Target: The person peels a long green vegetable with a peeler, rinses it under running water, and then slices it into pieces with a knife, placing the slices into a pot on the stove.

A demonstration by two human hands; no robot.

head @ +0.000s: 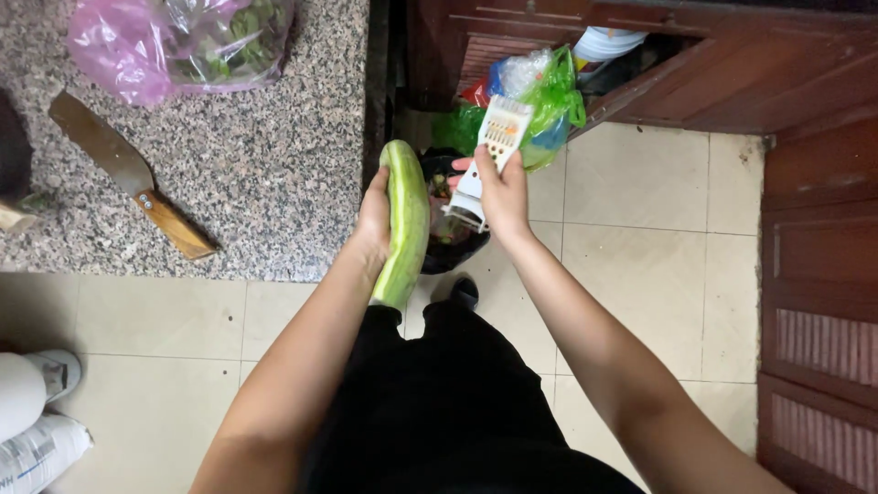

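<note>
Above black bin [455, 252]: left hand [374, 216] clamped round long green gourd [405, 224]; right hand [501, 194] clamped on white peeler [492, 146], beside gourd.

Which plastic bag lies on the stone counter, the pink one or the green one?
The pink bag, with leafy greens inside, lies on the counter at upper left. The green bag sits lower, by the wooden cabinet, beyond the right hand.
</note>
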